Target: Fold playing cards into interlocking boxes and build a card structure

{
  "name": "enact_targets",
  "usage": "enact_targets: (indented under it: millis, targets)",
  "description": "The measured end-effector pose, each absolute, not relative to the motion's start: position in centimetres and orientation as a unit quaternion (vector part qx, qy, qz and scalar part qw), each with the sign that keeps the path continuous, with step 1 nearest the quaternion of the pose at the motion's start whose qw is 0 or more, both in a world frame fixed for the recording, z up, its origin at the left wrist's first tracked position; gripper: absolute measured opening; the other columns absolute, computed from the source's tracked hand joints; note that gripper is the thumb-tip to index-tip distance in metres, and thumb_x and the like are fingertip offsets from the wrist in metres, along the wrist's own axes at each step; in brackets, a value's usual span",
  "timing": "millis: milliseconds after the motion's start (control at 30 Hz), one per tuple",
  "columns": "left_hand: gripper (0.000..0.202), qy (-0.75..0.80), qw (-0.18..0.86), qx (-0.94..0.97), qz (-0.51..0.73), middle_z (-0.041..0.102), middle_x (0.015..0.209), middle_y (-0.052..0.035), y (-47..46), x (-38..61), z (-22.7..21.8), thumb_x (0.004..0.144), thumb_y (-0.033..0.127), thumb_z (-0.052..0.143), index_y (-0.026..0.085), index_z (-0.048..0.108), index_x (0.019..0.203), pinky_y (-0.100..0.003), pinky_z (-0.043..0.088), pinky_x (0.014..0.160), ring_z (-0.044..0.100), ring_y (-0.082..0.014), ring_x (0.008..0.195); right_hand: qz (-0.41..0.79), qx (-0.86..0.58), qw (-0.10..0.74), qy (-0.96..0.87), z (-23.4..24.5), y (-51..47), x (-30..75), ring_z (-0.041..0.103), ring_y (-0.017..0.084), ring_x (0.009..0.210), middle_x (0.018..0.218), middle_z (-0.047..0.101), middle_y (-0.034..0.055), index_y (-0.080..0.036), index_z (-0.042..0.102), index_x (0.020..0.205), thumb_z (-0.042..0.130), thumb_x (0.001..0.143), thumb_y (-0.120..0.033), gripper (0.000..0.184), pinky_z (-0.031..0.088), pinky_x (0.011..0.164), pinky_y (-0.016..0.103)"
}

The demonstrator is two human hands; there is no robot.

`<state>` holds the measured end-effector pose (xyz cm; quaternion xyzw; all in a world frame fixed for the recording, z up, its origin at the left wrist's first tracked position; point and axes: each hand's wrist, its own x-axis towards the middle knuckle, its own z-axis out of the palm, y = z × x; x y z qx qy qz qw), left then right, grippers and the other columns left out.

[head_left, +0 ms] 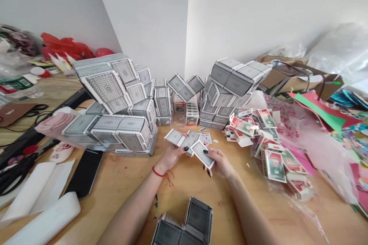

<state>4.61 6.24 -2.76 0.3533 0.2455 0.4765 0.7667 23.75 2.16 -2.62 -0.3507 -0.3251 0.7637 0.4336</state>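
Above the middle of the table, my left hand (173, 156) grips joined playing cards (176, 137) that show patterned grey backs, its thumb pressed on top. A single playing card (201, 154) is pinched in my right hand (220, 161), tilted and overlapping the left hand's cards. Just behind them lie a few face-up cards (206, 138) on the tabletop. Closer to me stands a block built of cards (199, 214), cut off by the bottom edge. How the left hand's cards are joined is hard to make out.
Stacked card blocks rise at left (132, 134) and right (230, 78), with clear boxes (192, 113) between. Empty card packs (276, 164) pile up on the right beside pink plastic (316, 160). A phone (86, 172), white case (46, 222) and black scissors (17, 174) lie left.
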Motion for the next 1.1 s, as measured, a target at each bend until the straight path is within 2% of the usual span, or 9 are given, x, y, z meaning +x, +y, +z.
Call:
enact_targets:
  millis: [167, 433, 567, 733, 933, 1000, 1100]
  targets:
    - [0.045, 0.242, 0.750, 0.357, 0.500, 0.059, 0.096, -0.0035, 6.6, 4.2, -3.1, 0.063, 0.018, 0.066, 0.019, 0.052, 0.106, -0.026, 0.046, 0.068, 0.055, -0.0172, 0.087, 0.747, -0.367, 0.453, -0.320, -2.7, 2.3, 24.3, 0.056, 0.015, 0.034, 0.046, 0.058, 0.0016, -0.011, 0.052, 0.074, 0.057, 0.070, -0.027, 0.017, 0.039, 0.023, 0.017]
    - [0.044, 0.264, 0.726, 0.426, 0.470, 0.062, 0.093, -0.0044, 6.6, 4.4, -3.6, 0.061, 0.016, 0.067, 0.015, 0.054, 0.104, -0.034, 0.037, 0.087, 0.052, -0.0200, 0.097, 0.759, -0.373, 0.425, -0.323, -2.8, 2.3, 23.9, 0.057, 0.016, 0.036, 0.049, 0.060, 0.0024, -0.011, 0.052, 0.081, 0.057, 0.070, -0.028, 0.021, 0.042, 0.025, 0.020]
    - [0.044, 0.251, 0.736, 0.403, 0.483, 0.060, 0.097, -0.0047, 6.7, 4.3, -3.3, 0.063, 0.018, 0.066, 0.016, 0.053, 0.105, -0.033, 0.038, 0.086, 0.051, -0.0199, 0.099, 0.739, -0.390, 0.448, -0.319, -2.8, 2.4, 24.5, 0.056, 0.016, 0.034, 0.046, 0.058, 0.0020, -0.011, 0.052, 0.079, 0.056, 0.070, -0.027, 0.019, 0.039, 0.023, 0.018]
    - [0.043, 0.234, 0.745, 0.390, 0.489, 0.058, 0.104, -0.0048, 6.7, 4.2, -2.9, 0.063, 0.020, 0.065, 0.018, 0.054, 0.104, -0.033, 0.040, 0.084, 0.051, -0.0209, 0.100, 0.743, -0.389, 0.438, -0.325, -2.8, 2.4, 24.5, 0.057, 0.016, 0.036, 0.048, 0.059, 0.0027, -0.012, 0.051, 0.077, 0.055, 0.071, -0.027, 0.017, 0.040, 0.024, 0.019]
    - [0.041, 0.250, 0.731, 0.418, 0.479, 0.060, 0.099, -0.0053, 6.8, 4.2, -3.3, 0.064, 0.022, 0.065, 0.017, 0.054, 0.103, -0.036, 0.038, 0.088, 0.051, -0.0213, 0.101, 0.752, -0.378, 0.425, -0.335, -2.7, 2.2, 24.2, 0.056, 0.016, 0.034, 0.048, 0.060, 0.0028, -0.012, 0.050, 0.080, 0.054, 0.073, -0.028, 0.018, 0.041, 0.026, 0.020]
    - [0.041, 0.268, 0.714, 0.445, 0.470, 0.062, 0.096, -0.0052, 6.8, 4.2, -3.5, 0.064, 0.022, 0.066, 0.017, 0.055, 0.103, -0.037, 0.036, 0.091, 0.050, -0.0212, 0.102, 0.771, -0.353, 0.406, -0.340, -2.6, 2.1, 24.0, 0.057, 0.016, 0.036, 0.051, 0.061, 0.0039, -0.012, 0.050, 0.083, 0.053, 0.074, -0.028, 0.019, 0.044, 0.030, 0.022]
    - [0.046, 0.290, 0.690, 0.489, 0.448, 0.063, 0.096, -0.0056, 6.7, 4.1, -3.4, 0.063, 0.023, 0.066, 0.016, 0.053, 0.106, -0.038, 0.033, 0.094, 0.052, -0.0216, 0.100, 0.803, -0.312, 0.372, -0.344, -2.4, 1.9, 23.6, 0.063, 0.018, 0.052, 0.067, 0.065, 0.0088, -0.012, 0.048, 0.091, 0.053, 0.076, -0.028, 0.023, 0.052, 0.047, 0.030]
